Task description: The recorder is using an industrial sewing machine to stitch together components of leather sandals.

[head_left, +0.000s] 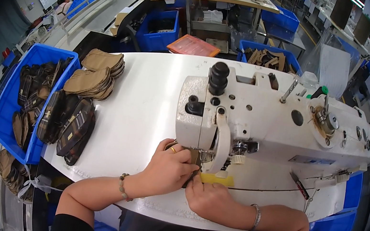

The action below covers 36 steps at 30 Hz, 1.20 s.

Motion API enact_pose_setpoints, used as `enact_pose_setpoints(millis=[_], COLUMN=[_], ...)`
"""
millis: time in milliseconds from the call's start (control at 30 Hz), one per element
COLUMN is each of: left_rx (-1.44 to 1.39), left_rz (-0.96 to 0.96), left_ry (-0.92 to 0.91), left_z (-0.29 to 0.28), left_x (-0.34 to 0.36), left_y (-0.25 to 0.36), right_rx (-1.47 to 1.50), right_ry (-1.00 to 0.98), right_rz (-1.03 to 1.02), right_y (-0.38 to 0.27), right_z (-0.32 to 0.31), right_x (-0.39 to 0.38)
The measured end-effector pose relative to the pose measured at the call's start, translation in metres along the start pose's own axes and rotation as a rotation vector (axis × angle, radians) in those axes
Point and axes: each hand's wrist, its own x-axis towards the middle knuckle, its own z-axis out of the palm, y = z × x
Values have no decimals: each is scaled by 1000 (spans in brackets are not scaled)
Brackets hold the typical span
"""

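Observation:
A white sewing machine [262, 113] stands on the right half of the white table. Beneath its presser area lies a small brown fabric piece [194, 157], mostly covered by my fingers. My left hand [168, 167] is closed on its left side, fingers bent and thumb side toward the needle. My right hand [208, 197] pinches its near edge with the fingertips, close to the left hand's fingers. A yellow strip [219, 179] is on the machine bed just beyond the right hand. The exact grip and the needle point are hidden.
On the left, a blue bin [3, 108] holds dark plaid pouches, with more plaid pouches [77, 128] beside it. Stacked brown fabric pieces [87, 81] lie behind those. Tweezers or snips [298, 186] rest right of the machine bed. Blue crates [157, 39] stand beyond the table.

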Motion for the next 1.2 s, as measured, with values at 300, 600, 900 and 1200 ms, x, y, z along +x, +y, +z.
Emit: enact_pose_setpoints(millis=[300, 600, 900, 1200], left_rx=[61, 487, 327, 364], left_rz=[7, 130, 136, 201], left_ry=[16, -9, -112, 184], left_z=[-2, -18, -15, -12], left_x=[-1, -31, -32, -29], left_y=[-2, 26, 12, 9], right_rx=[-65, 41, 11, 69], right_ry=[76, 52, 4, 42], right_rz=[8, 41, 22, 22], right_y=[3, 3, 2, 5], right_z=[6, 13, 9, 3], right_x=[3, 2, 1, 5])
